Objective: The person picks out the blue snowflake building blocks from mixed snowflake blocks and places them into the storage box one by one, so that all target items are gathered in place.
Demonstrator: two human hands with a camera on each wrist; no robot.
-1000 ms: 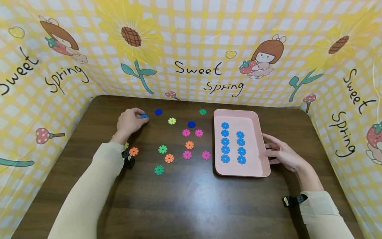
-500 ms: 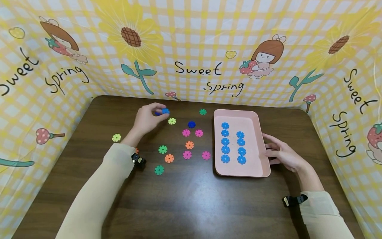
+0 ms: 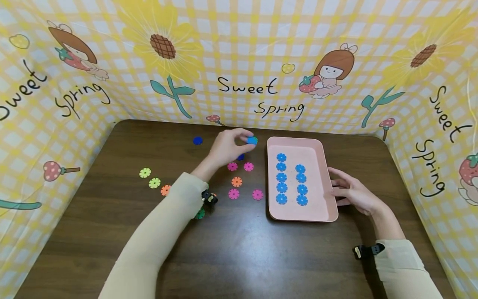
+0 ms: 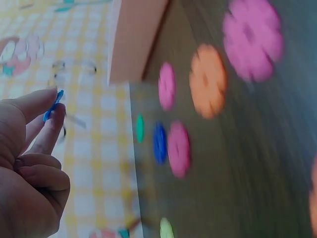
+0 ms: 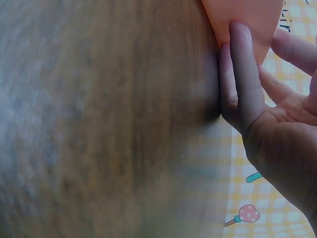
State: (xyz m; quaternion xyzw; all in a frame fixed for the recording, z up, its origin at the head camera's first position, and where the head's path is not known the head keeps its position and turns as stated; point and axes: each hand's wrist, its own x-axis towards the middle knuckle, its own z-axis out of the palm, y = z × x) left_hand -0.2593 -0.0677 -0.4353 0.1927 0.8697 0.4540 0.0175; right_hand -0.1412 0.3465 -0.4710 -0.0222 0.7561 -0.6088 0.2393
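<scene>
Between thumb and fingertips, my left hand (image 3: pixel 225 147) pinches a light blue notched disc (image 3: pixel 252 140), raised over the back of the table left of the pink tray (image 3: pixel 315 209). The left wrist view shows this disc (image 4: pixel 53 105) edge-on at the fingertips. Two columns of matching blue discs (image 3: pixel 281 177) lie in the tray. At the tray's right side, my right hand (image 3: pixel 356 195) touches the outer wall with extended fingers. The right wrist view has these fingers (image 5: pixel 242 64) against the tray's wall (image 5: pixel 247 12).
Loose discs lie left of the tray: pink ones (image 3: pixel 257 194), an orange one (image 3: pixel 237 182), a dark blue one (image 3: pixel 198 140) and yellow-green ones (image 3: pixel 145 172). My left forearm hides some of them. A patterned cloth (image 3: pixel 239 62) surrounds the brown table (image 3: pixel 239 257).
My left hand has carried the blue disc rightward from the back left of the table toward the tray, passing over other discs. My right hand and the tray have stayed in place.
</scene>
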